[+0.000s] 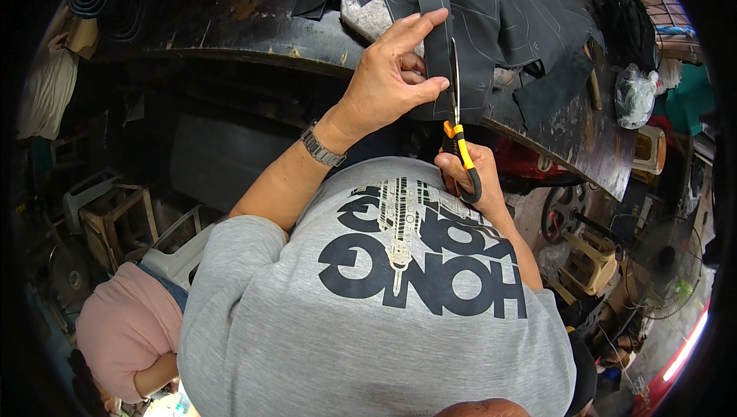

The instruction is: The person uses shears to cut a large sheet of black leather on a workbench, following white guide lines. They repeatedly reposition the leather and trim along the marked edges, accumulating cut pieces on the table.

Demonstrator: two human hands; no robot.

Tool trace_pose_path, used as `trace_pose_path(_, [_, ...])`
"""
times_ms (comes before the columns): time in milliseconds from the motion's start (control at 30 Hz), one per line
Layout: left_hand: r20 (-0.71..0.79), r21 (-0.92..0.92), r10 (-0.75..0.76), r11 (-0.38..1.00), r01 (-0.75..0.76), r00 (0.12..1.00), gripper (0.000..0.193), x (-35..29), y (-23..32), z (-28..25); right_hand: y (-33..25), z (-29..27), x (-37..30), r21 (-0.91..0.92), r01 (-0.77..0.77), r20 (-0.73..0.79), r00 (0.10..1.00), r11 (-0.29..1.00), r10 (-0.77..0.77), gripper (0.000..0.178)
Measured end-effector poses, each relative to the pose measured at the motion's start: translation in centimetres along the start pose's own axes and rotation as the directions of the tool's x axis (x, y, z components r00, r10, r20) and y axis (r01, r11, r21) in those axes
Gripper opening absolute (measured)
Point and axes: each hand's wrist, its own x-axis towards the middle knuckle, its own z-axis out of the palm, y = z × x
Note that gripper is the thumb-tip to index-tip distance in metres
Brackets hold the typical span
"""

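Observation:
My left hand (389,75) pinches a long, narrow strip of black sheet material (431,1), perhaps leather, between thumb and fingers. The strip stands up above the table edge and carries a small pale mark. In my right hand (485,174) is a pair of scissors (463,148) with yellow and black handles. Its blades point away from me along the strip's right edge, and they look nearly closed. Behind and right of the strip lie larger black pieces (530,21) with pale chalk-like outlines.
A dark, worn table (230,37) curves across the far side, with a pale block (367,16) beside the strip. A tied clear plastic bag (636,96) hangs at its right. To my left is a person in a pink top (127,325); a standing fan (664,267) is at the right.

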Motion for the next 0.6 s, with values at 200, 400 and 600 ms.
trace_pose_path(200, [0.009, -0.028, 0.055, 0.998, -0.054, 0.998, 0.068, 1.1, -0.5, -0.6, -0.1, -0.1, 0.0, 0.011, 0.021, 0.012, 1.000, 1.000, -0.021, 0.032])
trace_pose_path(400, [0.011, -0.005, 0.057, 0.998, -0.057, 0.998, 0.066, 1.4, 0.0, -0.6, -0.3, -0.6, 0.9, 0.076, 0.025, 0.028, 0.999, 0.997, -0.027, 0.033])
trace_pose_path(600, [0.008, -0.051, 0.059, 0.997, -0.059, 0.998, 0.071, 1.3, 0.1, -0.3, -0.3, -0.4, 1.1, 0.065, 0.061, 0.017, 0.998, 0.996, -0.062, 0.034])
